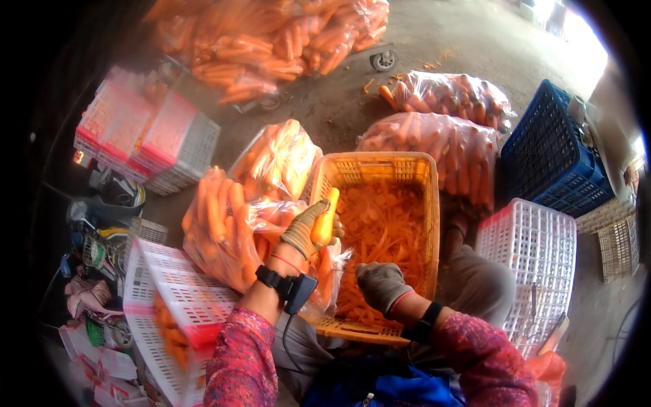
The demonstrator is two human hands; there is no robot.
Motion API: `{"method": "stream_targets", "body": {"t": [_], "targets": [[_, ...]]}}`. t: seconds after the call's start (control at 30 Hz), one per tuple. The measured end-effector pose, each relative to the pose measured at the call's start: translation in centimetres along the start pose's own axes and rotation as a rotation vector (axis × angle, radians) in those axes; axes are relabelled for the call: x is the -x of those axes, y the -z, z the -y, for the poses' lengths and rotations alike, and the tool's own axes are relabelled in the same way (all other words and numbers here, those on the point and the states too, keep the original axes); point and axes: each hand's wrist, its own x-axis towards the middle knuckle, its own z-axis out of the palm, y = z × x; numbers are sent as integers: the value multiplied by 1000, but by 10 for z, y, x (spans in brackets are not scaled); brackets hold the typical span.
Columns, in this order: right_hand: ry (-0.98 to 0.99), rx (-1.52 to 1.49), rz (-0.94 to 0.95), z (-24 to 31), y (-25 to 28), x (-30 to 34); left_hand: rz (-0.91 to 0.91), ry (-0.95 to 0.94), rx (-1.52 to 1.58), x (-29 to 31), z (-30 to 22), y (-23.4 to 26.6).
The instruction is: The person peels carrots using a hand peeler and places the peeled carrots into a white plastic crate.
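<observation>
In my left hand (pixel 306 232), which wears a tan work glove, a bright yellow-orange carrot (pixel 325 218) is gripped, tilted with one end up. It is over the left rim of an orange plastic crate (pixel 434 203). Orange peelings (pixel 383 234) fill much of that crate. My right hand (pixel 384 286), in a grey-brown glove, is closed in a fist above the peelings, apart from the carrot. A thin thing seems to jut from its left side, too small to name. Clear bags of carrots (pixel 220 220) lie just left of my left hand.
White-and-red crates stand at the left (pixel 180 278) and far left (pixel 129 129). To the right are a white crate (pixel 532 264) and a blue crate (pixel 553 152). Bagged carrots (pixel 434 146) lie beyond the orange crate; a wheeled cart (pixel 384 60) carries more.
</observation>
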Motion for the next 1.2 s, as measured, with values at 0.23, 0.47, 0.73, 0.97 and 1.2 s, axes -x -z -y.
{"method": "stream_targets", "body": {"t": [0.23, 0.47, 0.73, 0.97, 1.2], "targets": [[15, 145, 133, -10, -31, -13, 26, 2, 17, -7, 19, 7], [115, 292, 271, 9, -42, -53, 28, -27, 143, -8, 34, 6], [118, 292, 401, -22, -25, -52, -188, -167, 384, 9, -18, 69], [180, 436, 321, -46, 29, -27, -119, -249, 368, 9, -25, 88], [204, 437, 169, -43, 40, -20, 42, -94, -4, 28, -42, 35]]}}
